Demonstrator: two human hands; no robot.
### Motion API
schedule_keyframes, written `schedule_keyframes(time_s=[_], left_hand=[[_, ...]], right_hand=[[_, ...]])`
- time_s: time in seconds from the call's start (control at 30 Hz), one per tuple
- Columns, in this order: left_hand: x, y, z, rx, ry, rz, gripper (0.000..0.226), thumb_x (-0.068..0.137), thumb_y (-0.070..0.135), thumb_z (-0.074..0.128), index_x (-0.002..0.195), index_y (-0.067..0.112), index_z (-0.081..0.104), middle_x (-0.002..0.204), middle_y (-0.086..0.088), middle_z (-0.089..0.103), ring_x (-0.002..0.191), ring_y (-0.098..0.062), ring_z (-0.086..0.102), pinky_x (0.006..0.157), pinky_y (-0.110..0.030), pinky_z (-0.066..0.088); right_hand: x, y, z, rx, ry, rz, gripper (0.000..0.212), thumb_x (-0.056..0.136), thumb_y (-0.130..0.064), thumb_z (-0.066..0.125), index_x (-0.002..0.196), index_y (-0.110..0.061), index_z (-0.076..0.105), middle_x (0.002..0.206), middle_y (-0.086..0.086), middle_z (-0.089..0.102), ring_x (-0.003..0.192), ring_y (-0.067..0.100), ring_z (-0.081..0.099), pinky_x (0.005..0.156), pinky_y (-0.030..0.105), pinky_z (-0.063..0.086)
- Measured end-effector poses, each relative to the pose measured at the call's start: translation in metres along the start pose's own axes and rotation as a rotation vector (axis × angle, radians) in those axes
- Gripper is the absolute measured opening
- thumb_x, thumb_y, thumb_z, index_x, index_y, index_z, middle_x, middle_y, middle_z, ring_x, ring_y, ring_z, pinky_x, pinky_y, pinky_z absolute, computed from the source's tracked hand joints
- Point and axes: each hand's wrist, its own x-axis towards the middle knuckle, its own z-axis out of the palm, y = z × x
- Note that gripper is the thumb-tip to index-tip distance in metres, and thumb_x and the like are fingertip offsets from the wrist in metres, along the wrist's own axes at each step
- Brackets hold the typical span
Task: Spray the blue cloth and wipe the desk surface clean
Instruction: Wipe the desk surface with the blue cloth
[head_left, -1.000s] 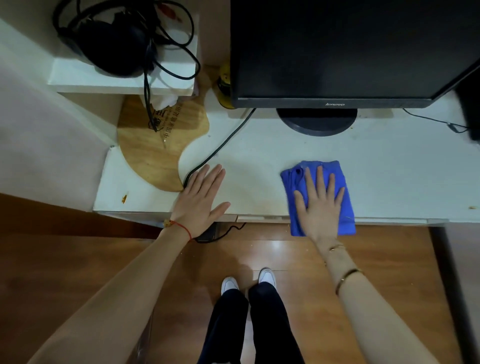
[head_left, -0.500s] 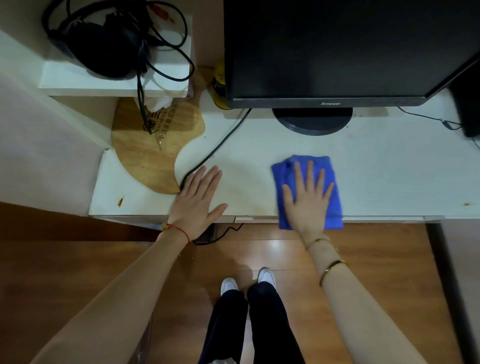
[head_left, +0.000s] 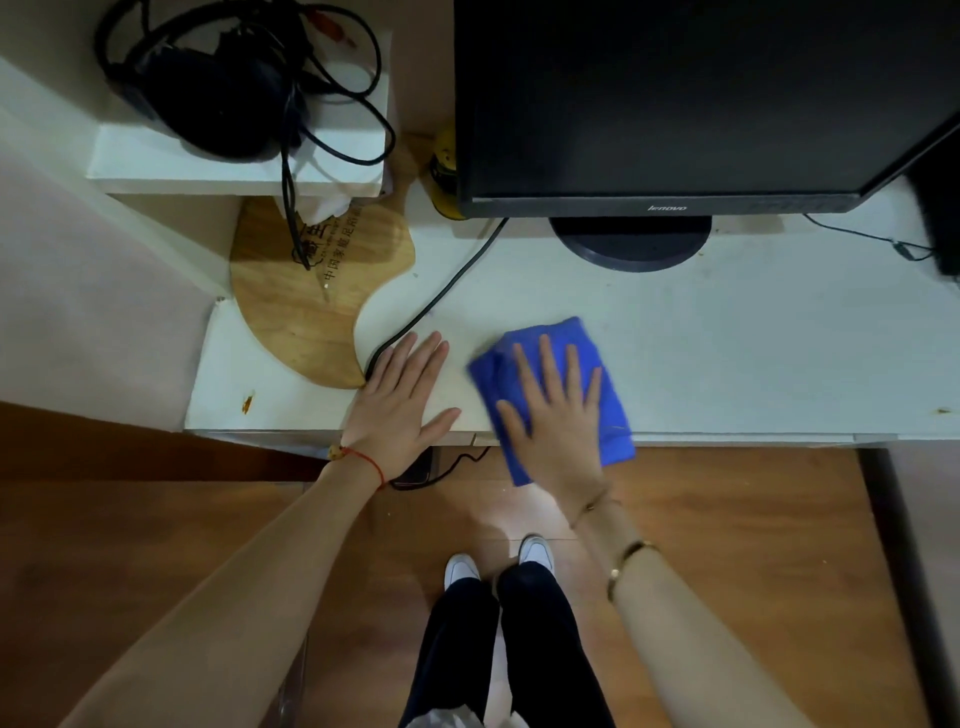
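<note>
Blue cloth (head_left: 613, 415) folded, lying flat at the front edge of the white desk (head_left: 727, 353), with its near end hanging a little over the edge. Pressed down by the right hand (head_left: 553, 421), palm flat on the fabric, fingers straight and spread apart, thumb out to the left side, nothing gripped. Two thin bracelets on the right wrist. Just beside the cloth, to its left, the left hand (head_left: 402, 400) resting flat on the bare desk top, fingers straight and close together, thumb stretched out toward the cloth but apart from it; a red string around this wrist. Touching or nearly touching the left fingers, a black cable (head_left: 447, 291) running across the desk from behind the monitor down over the front edge. Left of the cable, a curved wooden board (head_left: 291, 312) with dark printed characters, its tip just beside the left hand. Behind the cloth, well apart from it, the round black stand of a dark monitor (head_left: 675, 104). A yellow object (head_left: 444, 171) partly hidden at the monitor's left corner. On a raised white shelf (head_left: 156, 166) at the back left, black headphones (head_left: 218, 98) with tangled cords. Small brownish stains near the desk's front left and right corners. Below the desk, wooden floor, dark trousers and white shoes.
</note>
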Motion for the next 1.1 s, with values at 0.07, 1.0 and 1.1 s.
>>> schedule_keyframes(time_s=[0.07,1.0,1.1], left_hand=[[0.000,0.000,0.000,-0.004,0.000,0.006,0.077,0.099,0.061,0.020,0.158,0.012,0.010,0.166,-0.005,0.009,0.154,-0.024,0.005,0.123,-0.039,0.000],[0.000,0.000,0.001,-0.013,-0.014,-0.013,0.078,0.097,0.063,0.015,0.158,0.015,0.003,0.167,-0.001,0.003,0.154,-0.021,-0.002,0.123,-0.037,-0.004],[0.000,0.001,0.001,-0.019,-0.010,-0.009,0.078,0.097,0.063,0.015,0.158,0.015,0.002,0.167,-0.001,0.000,0.154,-0.020,-0.004,0.123,-0.037,-0.005]], right_hand=[[-0.007,-0.008,0.001,-0.002,-0.032,-0.104,0.062,0.100,-0.055,0.021,0.156,-0.030,0.011,0.164,0.002,0.012,0.150,0.032,0.004,0.119,0.056,0.007],[0.007,0.011,0.002,0.004,0.015,-0.041,0.061,0.101,-0.052,0.025,0.156,-0.027,0.016,0.163,0.005,0.015,0.150,0.035,0.007,0.119,0.056,0.006],[-0.021,0.038,-0.005,-0.033,-0.005,-0.171,0.060,0.102,-0.053,0.023,0.156,-0.030,0.013,0.164,0.000,0.010,0.151,0.029,0.003,0.121,0.053,0.006]])
